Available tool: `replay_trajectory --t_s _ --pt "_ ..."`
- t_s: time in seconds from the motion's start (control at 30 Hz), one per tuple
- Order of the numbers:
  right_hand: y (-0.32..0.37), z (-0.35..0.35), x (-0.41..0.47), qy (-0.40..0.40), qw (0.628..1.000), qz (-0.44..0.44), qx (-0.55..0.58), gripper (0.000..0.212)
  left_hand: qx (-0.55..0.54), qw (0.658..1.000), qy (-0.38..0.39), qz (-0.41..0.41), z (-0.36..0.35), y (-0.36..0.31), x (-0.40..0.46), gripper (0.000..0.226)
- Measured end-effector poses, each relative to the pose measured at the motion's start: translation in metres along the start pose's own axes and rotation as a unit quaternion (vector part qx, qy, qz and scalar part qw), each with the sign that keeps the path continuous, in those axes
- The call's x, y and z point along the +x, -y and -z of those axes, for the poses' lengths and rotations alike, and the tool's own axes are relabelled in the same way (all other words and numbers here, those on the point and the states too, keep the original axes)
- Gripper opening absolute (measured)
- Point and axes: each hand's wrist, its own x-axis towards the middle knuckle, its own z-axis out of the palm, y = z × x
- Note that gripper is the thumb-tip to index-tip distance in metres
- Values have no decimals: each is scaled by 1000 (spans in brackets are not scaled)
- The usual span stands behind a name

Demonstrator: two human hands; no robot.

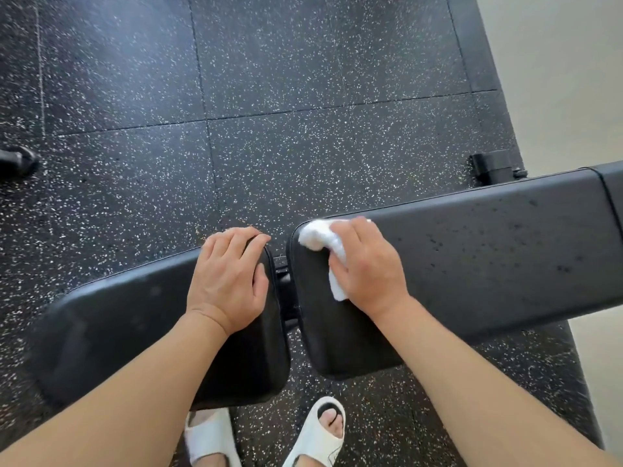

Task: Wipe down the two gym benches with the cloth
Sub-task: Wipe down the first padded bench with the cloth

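Note:
A black padded gym bench lies across the view in two pads: a seat pad [128, 325] on the left and a long back pad [488, 257] on the right, with a narrow gap between them. My right hand [367, 267] presses a crumpled white cloth [320, 237] onto the near-left end of the long pad, fingers curled over it. Dark wet specks dot that pad to the right. My left hand [229, 278] rests on the right end of the seat pad, its fingers curled over the far edge.
Black speckled rubber floor tiles [269, 96] surround the bench. A pale wall [573, 79] rises at the right. A black bench foot [492, 168] shows behind the long pad, and a dark object [17, 160] sits at the left edge. My feet in white slides [323, 433] stand below.

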Motion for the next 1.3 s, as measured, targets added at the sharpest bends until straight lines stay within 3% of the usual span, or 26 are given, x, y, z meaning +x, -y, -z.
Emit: replay_trajectory --t_s 0.3,0.5,0.63,0.77,0.9,1.1,1.3 --pt "41 -33 55 -2 993 -117 9 27 -3 1000 18 -3 -1 1 1 51" --pt "33 -13 23 54 997 -51 37 30 -15 1000 14 -5 -1 2 1 50" --pt "-24 18 -3 42 997 -54 -46 32 -11 1000 12 -2 -1 1 0 48" --pt "-65 34 -1 29 981 -173 -77 36 -12 1000 2 -5 -3 2 0 47" --pt "-33 16 19 14 966 -248 -69 32 -12 1000 -9 -8 -5 2 0 47" --pt "51 -18 44 56 987 -152 4 31 -14 1000 -8 -7 -2 2 -1 49" --pt "45 -16 28 60 996 -38 45 32 2 1000 9 8 1 -2 -2 49"
